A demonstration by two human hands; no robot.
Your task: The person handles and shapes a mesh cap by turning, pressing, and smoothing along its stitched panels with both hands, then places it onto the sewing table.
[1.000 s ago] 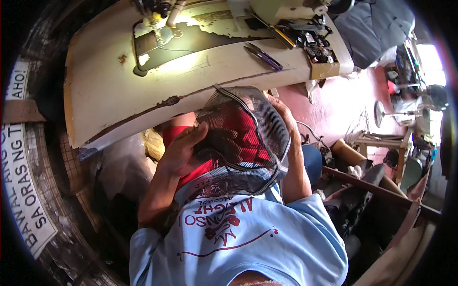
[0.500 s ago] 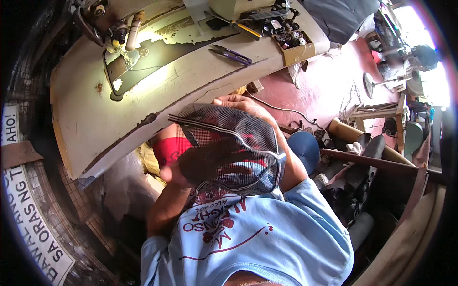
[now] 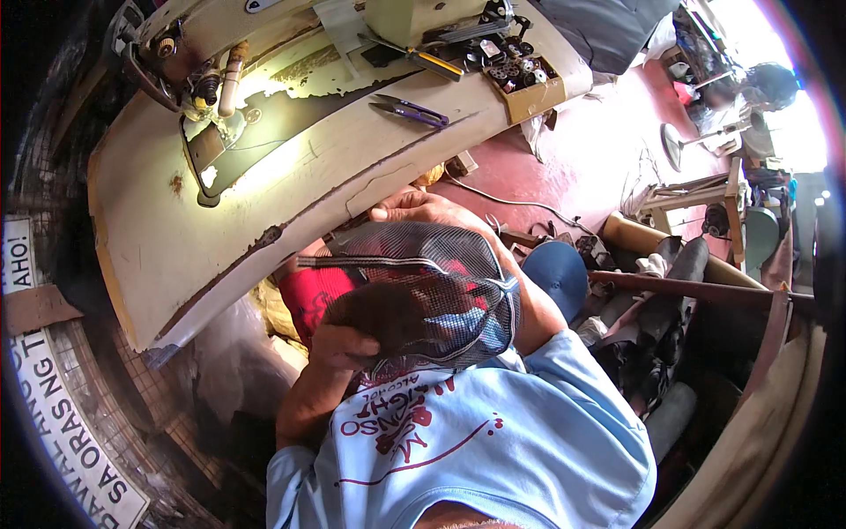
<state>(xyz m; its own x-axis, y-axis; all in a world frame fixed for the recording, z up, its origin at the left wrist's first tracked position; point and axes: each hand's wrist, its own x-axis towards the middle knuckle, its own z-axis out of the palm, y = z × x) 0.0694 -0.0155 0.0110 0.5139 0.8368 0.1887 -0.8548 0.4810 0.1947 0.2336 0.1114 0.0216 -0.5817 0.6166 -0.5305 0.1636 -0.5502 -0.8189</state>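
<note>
A dark mesh fabric piece [image 3: 449, 291], shaped like a bag with pale striped strips along it, lies over my lap below the table's front edge. My left hand [image 3: 348, 344] grips its lower left side, fingers curled into it. My right hand [image 3: 414, 212] is closed at the far top edge of the mesh, beside the table edge; its fingertips are partly hidden. Red cloth [image 3: 313, 304] shows beneath and left of the mesh.
The worn table [image 3: 141, 247] bears a sewing machine [image 3: 207, 93], purple snips [image 3: 423, 115], a yellow-handled tool [image 3: 432, 63] and a box of small parts [image 3: 529, 84]. A blue round seat [image 3: 555, 278], a cable [image 3: 502, 198] and a fan [image 3: 679, 145] are at right.
My right hand has moved inward to the mesh's far edge. My left hand has shifted lower on the mesh, which now lies flatter and more crosswise. The view has turned, shifting the table leftward.
</note>
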